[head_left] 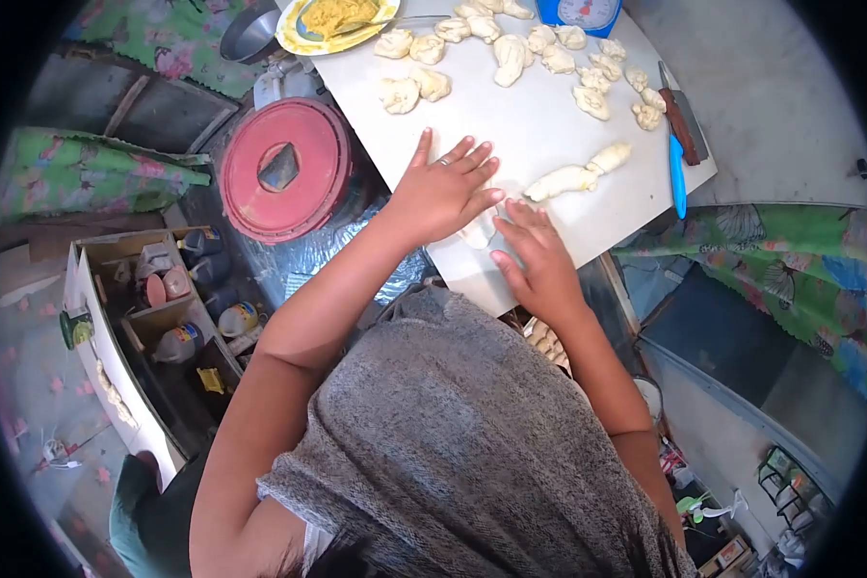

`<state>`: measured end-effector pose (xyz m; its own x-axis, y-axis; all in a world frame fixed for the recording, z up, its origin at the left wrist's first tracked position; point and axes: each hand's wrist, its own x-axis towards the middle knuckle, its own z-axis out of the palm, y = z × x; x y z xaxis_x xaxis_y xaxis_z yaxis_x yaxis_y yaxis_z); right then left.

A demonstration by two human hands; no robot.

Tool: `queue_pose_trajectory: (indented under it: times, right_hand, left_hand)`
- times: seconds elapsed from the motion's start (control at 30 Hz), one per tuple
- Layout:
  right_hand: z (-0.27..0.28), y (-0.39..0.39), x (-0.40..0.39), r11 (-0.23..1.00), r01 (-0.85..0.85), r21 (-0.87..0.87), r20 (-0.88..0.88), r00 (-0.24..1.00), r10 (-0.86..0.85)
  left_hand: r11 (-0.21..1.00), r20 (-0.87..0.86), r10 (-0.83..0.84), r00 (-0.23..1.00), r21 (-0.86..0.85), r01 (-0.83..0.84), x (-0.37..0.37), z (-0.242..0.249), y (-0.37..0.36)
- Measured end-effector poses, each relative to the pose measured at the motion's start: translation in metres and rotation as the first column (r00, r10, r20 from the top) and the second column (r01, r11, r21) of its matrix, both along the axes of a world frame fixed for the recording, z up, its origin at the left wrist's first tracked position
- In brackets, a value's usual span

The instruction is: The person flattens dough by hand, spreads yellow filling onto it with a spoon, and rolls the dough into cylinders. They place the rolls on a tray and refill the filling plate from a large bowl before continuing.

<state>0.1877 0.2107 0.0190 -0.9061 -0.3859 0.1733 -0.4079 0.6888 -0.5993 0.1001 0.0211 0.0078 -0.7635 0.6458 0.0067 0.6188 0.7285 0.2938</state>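
My left hand (445, 196) is over the near part of the white table (501, 120), its fingers spread and a ring on one of them. Close beside it, my right hand (541, 258) has its fingers stretched out, with the fingertips near the left thumb. A pale, flattened patch (479, 229), perhaps dough, shows partly between the two hands. Just beyond the right hand lies a long rolled piece of dough (563, 182), with a shorter dough roll (610, 158) at its far end. Several dough lumps (511, 60) sit farther back.
A plate of yellow filling (342, 17) stands at the back left, a blue scale (580, 13) at the back. A knife (682, 125) and a blue-handled tool (677, 178) lie along the right edge. Left of the table is a red-lidded bucket (303, 202).
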Motion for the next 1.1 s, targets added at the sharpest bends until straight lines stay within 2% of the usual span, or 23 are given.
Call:
queue_pose_trajectory:
  times: [0.07, 0.1, 0.2, 0.23, 0.27, 0.33, 0.37, 0.4, 0.47, 0.5, 0.63, 0.7, 0.73, 0.8, 0.83, 0.87, 0.93, 1.0, 1.07, 1.1]
  right_hand:
    - [0.008, 0.004, -0.003, 0.989, 0.125, -0.074, -0.016, 0.992, -0.127]
    - [0.012, 0.004, -0.009, 0.981, 0.175, -0.087, -0.046, 0.983, -0.179]
    - [0.013, -0.011, -0.035, 0.978, 0.193, -0.084, -0.143, 0.969, -0.204]
    - [0.007, -0.019, -0.045, 0.991, 0.131, 0.004, -0.077, 0.988, -0.131]
    - [0.003, -0.029, -0.046, 0.991, 0.134, 0.003, -0.08, 0.988, -0.133]
    - [-0.005, -0.046, -0.055, 0.941, 0.036, 0.335, -0.179, 0.984, 0.026]
    - [-0.014, -0.048, -0.058, 0.928, -0.068, 0.367, -0.023, 0.996, 0.083]
    - [-0.013, -0.05, -0.064, 0.928, -0.067, 0.367, -0.014, 0.997, 0.078]
    - [-0.004, -0.054, -0.086, 0.915, -0.155, 0.373, 0.185, 0.979, 0.09]
    - [-0.003, -0.057, -0.095, 0.88, -0.168, 0.443, 0.201, 0.976, 0.085]
    - [-0.003, -0.059, -0.114, 0.895, -0.163, 0.416, 0.171, 0.98, 0.098]
    - [0.012, -0.046, -0.13, 0.964, -0.254, 0.078, 0.474, 0.86, 0.189]
    - [0.013, -0.038, -0.128, 0.965, -0.251, 0.078, 0.472, 0.862, 0.186]
    - [0.014, -0.027, -0.109, 0.992, -0.106, -0.064, 0.236, 0.965, 0.118]
    - [0.009, -0.028, -0.089, 0.993, -0.072, 0.097, 0.213, 0.976, 0.05]
    - [-0.002, -0.03, -0.063, 0.993, -0.073, 0.093, 0.221, 0.974, 0.051]
    - [-0.019, -0.031, -0.021, 0.863, 0.002, 0.505, 0.026, 1.0, -0.018]
    - [-0.01, -0.029, -0.011, 0.844, 0.048, 0.535, -0.012, 0.999, -0.049]
    - [-0.01, -0.03, -0.013, 0.826, 0.094, 0.555, -0.043, 0.995, -0.085]
    - [-0.015, -0.032, -0.016, 0.845, 0.11, 0.523, -0.062, 0.994, -0.091]
  left_hand:
    - [0.994, 0.043, 0.011, 0.999, 0.106, -0.015, -0.002, -0.001, -0.001]
    - [0.997, -0.122, 0.016, 0.992, 0.07, -0.007, 0.009, 0.0, -0.003]
    - [0.997, -0.029, 0.074, 0.997, 0.026, -0.073, 0.04, -0.012, -0.016]
    - [0.994, -0.071, 0.092, 0.993, 0.064, -0.087, 0.044, -0.016, -0.017]
    - [0.994, -0.074, 0.09, 0.993, 0.064, -0.085, 0.049, -0.02, -0.019]
    - [0.992, -0.085, 0.123, 0.989, 0.044, -0.119, 0.053, -0.02, -0.025]
    - [0.993, -0.076, 0.119, 0.99, 0.035, -0.116, 0.055, -0.021, -0.029]
    - [0.993, -0.067, 0.114, 0.991, 0.034, -0.112, 0.055, -0.016, -0.031]
    - [0.988, -0.035, 0.113, 0.993, -0.104, -0.117, 0.055, -0.007, -0.032]
    - [0.994, -0.053, 0.105, 0.993, -0.021, -0.107, 0.055, -0.009, -0.033]
    - [0.986, 0.025, 0.125, 0.992, 0.108, -0.126, 0.052, -0.009, -0.037]
    - [0.966, -0.032, 0.088, 0.996, 0.245, -0.077, 0.05, -0.009, -0.036]
    - [0.967, -0.034, 0.085, 0.996, 0.245, -0.074, 0.046, -0.01, -0.036]
    - [0.997, -0.086, 0.065, 0.994, 0.038, -0.062, 0.04, -0.016, -0.033]
    - [0.996, -0.088, 0.086, 0.992, 0.001, -0.087, 0.039, -0.012, -0.034]
    - [0.996, -0.08, 0.087, 0.993, -0.003, -0.087, 0.038, -0.009, -0.036]
    - [0.994, -0.059, 0.087, 0.994, -0.058, -0.09, 0.033, -0.002, -0.04]
    - [0.989, 0.006, 0.127, 0.992, -0.071, -0.126, 0.026, 0.004, -0.038]
    - [0.958, -0.058, 0.127, 0.99, 0.267, -0.107, 0.018, 0.003, -0.035]
    - [0.987, -0.057, 0.094, 0.994, 0.138, -0.086, 0.015, -0.003, -0.034]
